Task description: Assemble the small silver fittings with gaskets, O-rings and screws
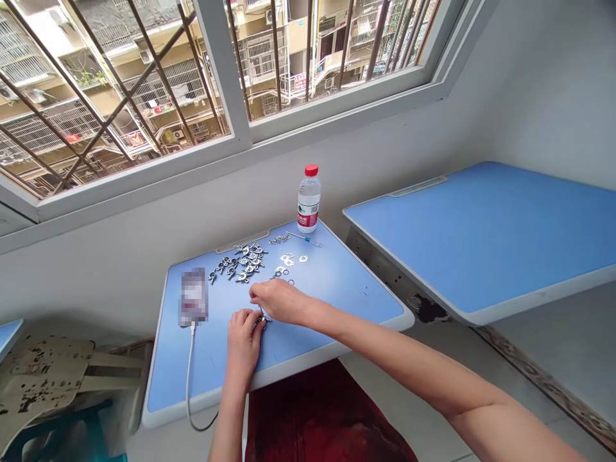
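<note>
Near the table's front edge, my left hand [244, 337] pinches a small metal part [263, 319] against the blue tabletop. My right hand [278, 300] is closed just above it, around a thin metal tool [261, 309] whose shaft points down at the part. Its handle is hidden in my fingers, so its exact kind does not show. Beyond my hands lies a pile of similar silver and black metal parts [248, 262]. To its right are flat thin plates [287, 258] and small dark rings [285, 273].
A water bottle [308, 199] with a red cap stands at the far corner, near a thin rod with a blue section [307, 239] and tiny pieces [280, 239]. On the left lies a phone [193, 298] with a white cable [188, 378]. Another blue table [481, 237] stands at right.
</note>
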The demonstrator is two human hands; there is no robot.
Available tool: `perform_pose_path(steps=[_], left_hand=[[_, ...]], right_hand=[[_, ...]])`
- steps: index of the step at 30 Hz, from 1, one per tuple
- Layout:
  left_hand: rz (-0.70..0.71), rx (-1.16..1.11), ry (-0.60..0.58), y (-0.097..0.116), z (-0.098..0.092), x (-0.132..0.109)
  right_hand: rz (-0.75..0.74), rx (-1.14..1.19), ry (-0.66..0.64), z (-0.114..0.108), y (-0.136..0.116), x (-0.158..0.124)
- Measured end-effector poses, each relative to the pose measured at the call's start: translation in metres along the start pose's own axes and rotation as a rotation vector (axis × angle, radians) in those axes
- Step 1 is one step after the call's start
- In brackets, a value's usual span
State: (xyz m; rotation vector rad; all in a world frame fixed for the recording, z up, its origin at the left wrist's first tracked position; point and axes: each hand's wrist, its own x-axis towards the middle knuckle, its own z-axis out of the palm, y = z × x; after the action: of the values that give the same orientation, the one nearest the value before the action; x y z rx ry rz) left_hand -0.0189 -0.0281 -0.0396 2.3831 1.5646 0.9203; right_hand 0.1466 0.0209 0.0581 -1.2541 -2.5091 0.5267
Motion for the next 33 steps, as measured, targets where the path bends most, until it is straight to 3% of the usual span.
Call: perform_pose_path(steps=[8,15,23,33], left_hand=[[-0.012,0.014,0.029,-0.001,0.003,-0.001],[-0.028,0.005,0.035,0.003,0.0,-0.002],[-0.082,-0.047,0.02,0.009,-0.005,-0.002],[-0.145,-0.113,0.005,0.008,-0.004,-0.004]], right_hand=[[0.112,-0.07,0.009,0.004,-0.012,-0.004],[-0.025,0.047,-0.054,0.002,-0.014,-0.004],[-0.1,0.145,-0.173,-0.015,-0.003,-0.012],[0.01,0.061,-0.087,0.005,-0.004,-0.005]])
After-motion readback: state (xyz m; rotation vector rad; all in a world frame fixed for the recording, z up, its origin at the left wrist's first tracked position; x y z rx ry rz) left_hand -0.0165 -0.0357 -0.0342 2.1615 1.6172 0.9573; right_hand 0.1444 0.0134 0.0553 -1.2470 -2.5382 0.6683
